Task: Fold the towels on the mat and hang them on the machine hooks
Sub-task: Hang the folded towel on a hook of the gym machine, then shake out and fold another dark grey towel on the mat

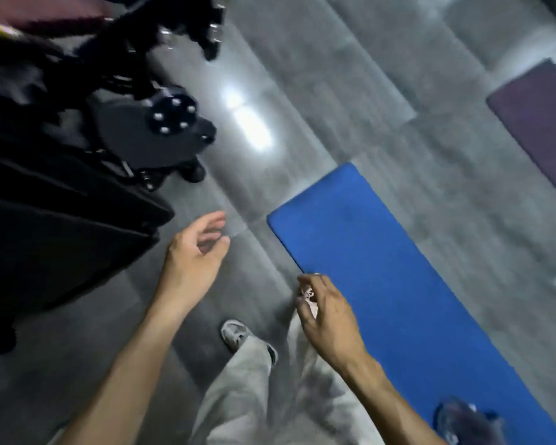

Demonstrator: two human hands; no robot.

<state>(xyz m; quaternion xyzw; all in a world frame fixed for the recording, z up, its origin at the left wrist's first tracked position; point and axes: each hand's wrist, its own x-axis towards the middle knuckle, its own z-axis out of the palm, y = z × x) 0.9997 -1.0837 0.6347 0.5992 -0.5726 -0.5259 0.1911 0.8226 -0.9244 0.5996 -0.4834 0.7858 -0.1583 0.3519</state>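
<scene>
We look down on a blurred scene with the blue mat [382, 268] as our landmark, lying on the grey tiled floor [350, 91]. Our left hand [193, 252] hangs in the air off the mat's near-left corner, fingers loosely spread and relaxed, holding nothing. Our right hand [328, 316] hovers over the mat's left edge, fingers slightly curled; something small and pale shows beside its fingers, but the blur keeps us from telling whether the hand holds it or what it is. Left of the mat, well apart from it, stands the black exercise machine [77, 149], with a round bolted hub [170, 114] facing us; its hooks are not distinguishable. At the mat's near end lies a crumpled bluish-grey bundle [463, 419], possibly a towel, too smeared to be sure. Beyond the mat's far right side lies a purple mat [540, 123]. Our grey trouser legs [238, 387] and one grey shoe [235, 334] show beside the mat's left edge.
</scene>
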